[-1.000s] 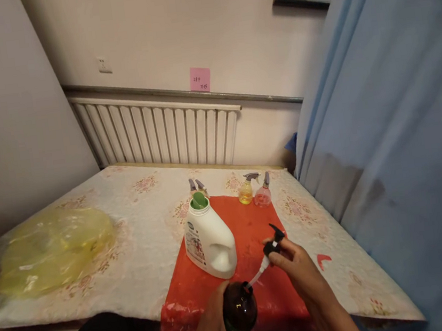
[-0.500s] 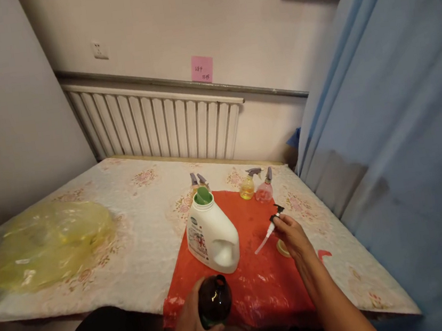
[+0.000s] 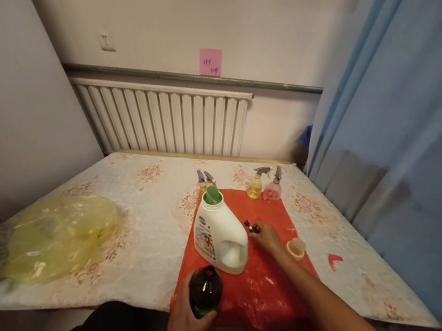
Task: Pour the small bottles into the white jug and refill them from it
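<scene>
My left hand [image 3: 185, 316] is wrapped round a dark round bottle [image 3: 205, 291] with an open neck, held at the near edge of the red plastic sheet [image 3: 260, 289]. My right hand [image 3: 267, 236] rests low on the sheet just right of the white detergent jug [image 3: 219, 234], fingers closed over a black pump head [image 3: 252, 228] that pokes out on its left side. The jug stands upright with a green spout on top. A small beige cap [image 3: 296, 247] lies on the sheet just right of my right hand.
Small spray bottles stand at the sheet's far edge: a yellow one [image 3: 255, 186], a pink one [image 3: 273, 189] and a pair [image 3: 204, 181] behind the jug. A yellow plastic bag [image 3: 60, 236] lies at the left. A radiator [image 3: 167, 119] lines the wall; a blue curtain [image 3: 401, 127] hangs right.
My right hand pulled the pump head and its tube out of the dark bottle, carried it away, then lowered it onto the sheet beside the jug. The left hand drew the bottle slightly left.
</scene>
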